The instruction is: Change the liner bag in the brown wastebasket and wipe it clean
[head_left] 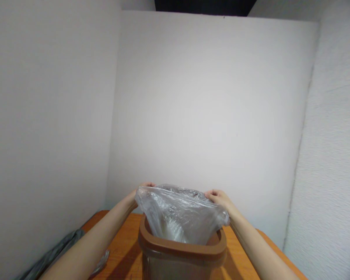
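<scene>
A clear plastic bag (181, 216) hangs with its lower part inside a brown trash can (182, 249), its mouth spread wide above the rim. My left hand (147, 184) grips the bag's edge at the far left, its fingers closed and partly hidden behind the plastic. On the opposite side my right hand (218, 196) pinches the bag's far edge between thumb and fingers. A near flap of the bag droops over toward the can's right side. The bottom of the bag is hidden within the can.
The can stands on an orange-brown wooden table (124, 245). Dark grey fabric (61, 249) lies along the table's left side, with some crumpled clear plastic (102, 262) beside my left forearm. White walls (210, 109) close in behind and on both sides.
</scene>
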`<state>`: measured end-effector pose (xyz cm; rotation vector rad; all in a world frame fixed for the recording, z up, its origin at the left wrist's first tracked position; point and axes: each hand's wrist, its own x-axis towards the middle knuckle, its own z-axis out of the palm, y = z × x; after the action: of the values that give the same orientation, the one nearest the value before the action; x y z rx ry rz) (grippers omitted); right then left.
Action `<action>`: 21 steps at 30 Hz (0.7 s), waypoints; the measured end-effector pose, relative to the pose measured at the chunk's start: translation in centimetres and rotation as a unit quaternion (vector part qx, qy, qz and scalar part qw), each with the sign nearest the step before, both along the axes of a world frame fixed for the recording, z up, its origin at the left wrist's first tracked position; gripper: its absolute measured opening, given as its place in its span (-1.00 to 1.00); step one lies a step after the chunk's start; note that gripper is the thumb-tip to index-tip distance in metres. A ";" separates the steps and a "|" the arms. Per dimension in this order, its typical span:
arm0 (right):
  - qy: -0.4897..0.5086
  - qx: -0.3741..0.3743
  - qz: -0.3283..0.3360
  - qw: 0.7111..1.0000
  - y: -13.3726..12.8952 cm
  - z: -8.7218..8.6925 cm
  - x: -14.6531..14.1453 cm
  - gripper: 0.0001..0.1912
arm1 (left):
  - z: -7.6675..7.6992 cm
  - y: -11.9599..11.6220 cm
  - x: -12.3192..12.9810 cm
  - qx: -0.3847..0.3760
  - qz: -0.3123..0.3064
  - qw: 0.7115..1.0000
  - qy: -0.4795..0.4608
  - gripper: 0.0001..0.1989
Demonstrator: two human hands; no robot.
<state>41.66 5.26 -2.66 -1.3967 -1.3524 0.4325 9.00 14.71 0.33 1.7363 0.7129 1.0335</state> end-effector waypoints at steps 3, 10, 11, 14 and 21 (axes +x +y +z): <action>-0.035 0.040 -0.030 0.998 0.1 1.0 -0.2 -0.78 | 2.0 0.4 0.9 0.037 0.049 0.998 0.033 -0.77; -0.067 0.153 -0.040 0.985 -3.9 2.4 -1.4 -0.81 | 5.9 -3.2 0.1 0.189 0.119 0.975 0.004 -0.79; -0.067 0.157 -0.033 0.985 -4.7 2.4 -1.4 -0.81 | 6.2 -3.9 -0.5 0.203 0.124 0.971 0.006 -0.78; -0.056 0.148 0.001 0.987 -7.1 2.2 -1.0 -0.79 | 6.3 -6.1 -2.9 0.231 0.127 0.964 0.038 -0.76; 0.075 0.118 0.036 0.990 -11.1 2.2 1.4 -0.63 | 6.3 -9.3 -8.0 0.269 0.139 0.946 0.112 -0.76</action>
<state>43.03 -5.82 -0.43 -1.1023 -1.2884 0.4034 0.98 5.42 6.63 2.2989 0.8955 1.3240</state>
